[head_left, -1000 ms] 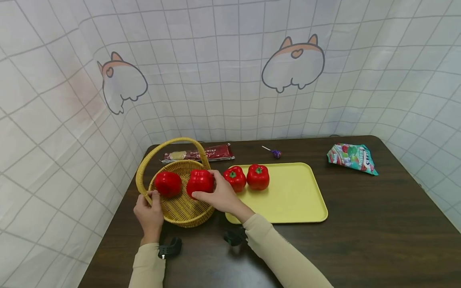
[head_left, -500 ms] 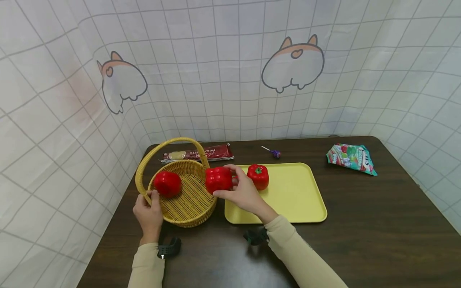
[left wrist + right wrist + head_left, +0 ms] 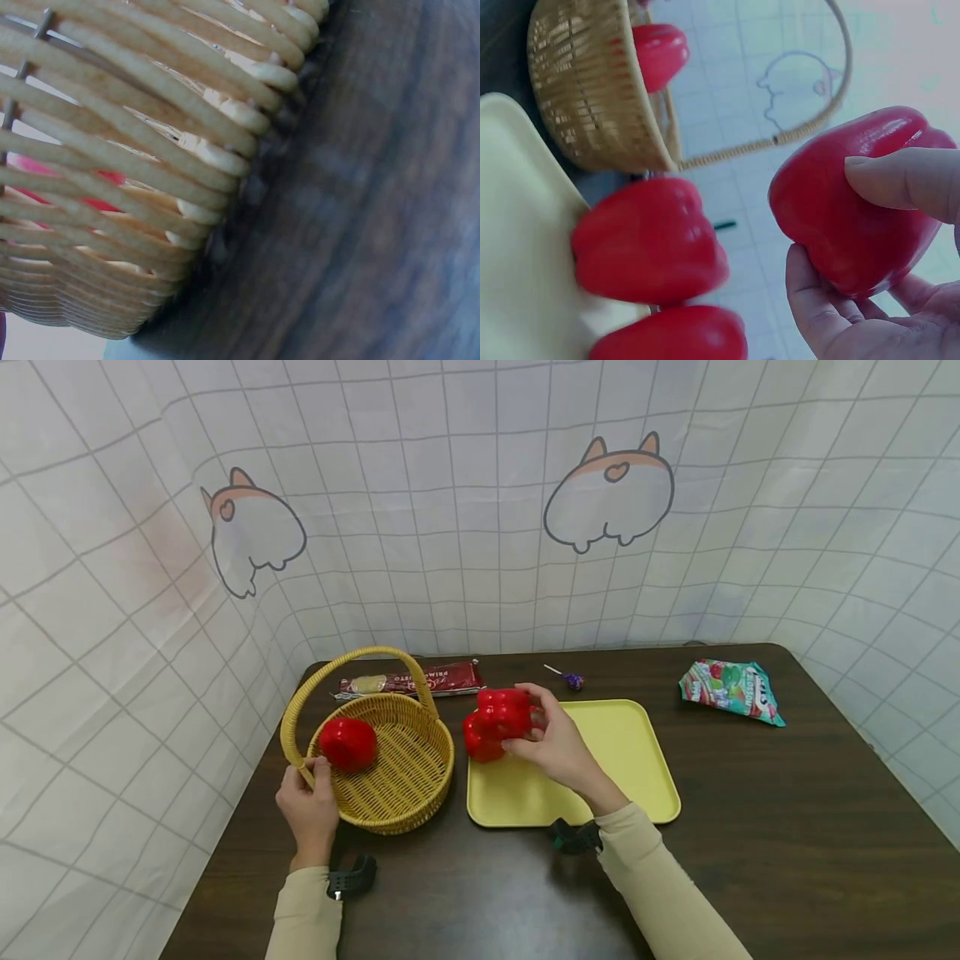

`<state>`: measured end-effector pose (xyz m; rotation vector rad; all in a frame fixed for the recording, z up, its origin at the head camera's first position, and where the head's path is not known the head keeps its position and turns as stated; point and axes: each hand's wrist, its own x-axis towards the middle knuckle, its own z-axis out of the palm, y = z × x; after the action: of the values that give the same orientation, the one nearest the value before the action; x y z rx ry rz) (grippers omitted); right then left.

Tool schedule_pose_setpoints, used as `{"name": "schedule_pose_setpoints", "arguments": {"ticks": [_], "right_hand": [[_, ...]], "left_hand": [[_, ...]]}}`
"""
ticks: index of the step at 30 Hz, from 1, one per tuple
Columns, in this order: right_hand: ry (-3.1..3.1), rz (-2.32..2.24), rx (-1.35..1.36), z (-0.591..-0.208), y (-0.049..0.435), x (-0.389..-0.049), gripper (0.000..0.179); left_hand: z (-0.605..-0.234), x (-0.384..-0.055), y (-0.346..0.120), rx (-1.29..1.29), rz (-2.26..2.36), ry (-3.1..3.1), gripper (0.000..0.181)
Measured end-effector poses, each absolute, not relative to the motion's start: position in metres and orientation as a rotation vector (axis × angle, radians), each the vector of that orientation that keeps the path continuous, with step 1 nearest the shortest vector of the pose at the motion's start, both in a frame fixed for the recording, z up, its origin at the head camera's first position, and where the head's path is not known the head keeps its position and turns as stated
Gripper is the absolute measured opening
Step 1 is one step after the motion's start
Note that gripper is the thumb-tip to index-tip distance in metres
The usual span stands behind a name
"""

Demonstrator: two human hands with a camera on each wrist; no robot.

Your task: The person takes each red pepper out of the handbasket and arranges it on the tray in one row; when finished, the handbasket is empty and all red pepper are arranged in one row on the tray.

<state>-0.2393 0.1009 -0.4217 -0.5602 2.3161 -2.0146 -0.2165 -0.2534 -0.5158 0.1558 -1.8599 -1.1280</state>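
My right hand [image 3: 558, 752] grips a red bell pepper [image 3: 504, 712] above the left part of the yellow tray [image 3: 600, 777]. In the right wrist view, thumb and fingers wrap round this pepper [image 3: 855, 210], well above the tray. Two more red peppers stand side by side on the tray, one nearer [image 3: 652, 240] the basket and one beyond [image 3: 675, 337]; in the head view the held one partly covers them. My left hand [image 3: 309, 810] pinches the wicker basket [image 3: 408, 768] at the left foot of its handle. Another red pepper [image 3: 348, 745] lies inside the basket, on its left side.
Behind the basket lies a long dark red snack packet [image 3: 450, 679]. A purple lollipop [image 3: 573, 681] is on the table behind the tray, and a teal candy bag [image 3: 733, 691] lies at the back right. A patterned white cloth [image 3: 480, 527] closes off the back.
My right hand has carried the red bell pepper from over the basket rightward to above the tray. My left hand has stayed at the basket's handle.
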Motion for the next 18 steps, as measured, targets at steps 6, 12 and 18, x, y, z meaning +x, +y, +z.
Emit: {"name": "schedule_pose_setpoints", "arguments": {"ticks": [6,12,18], "right_hand": [[2.382,-2.009,-0.493,-0.421,0.121,-0.245,0.074],[2.437,-2.015,-0.453,-0.419,0.145,-0.251,0.07],[2.408,-2.089,-0.426,-0.418,0.167,-0.254,0.072]], "left_hand": [[-0.515,-0.216,-0.252,0.155,-1.136,-1.845,0.015],[-0.515,-0.216,-0.252,0.155,-1.149,-1.844,0.016],[-0.516,-0.218,-0.253,0.162,-1.135,-1.847,0.017]]}}
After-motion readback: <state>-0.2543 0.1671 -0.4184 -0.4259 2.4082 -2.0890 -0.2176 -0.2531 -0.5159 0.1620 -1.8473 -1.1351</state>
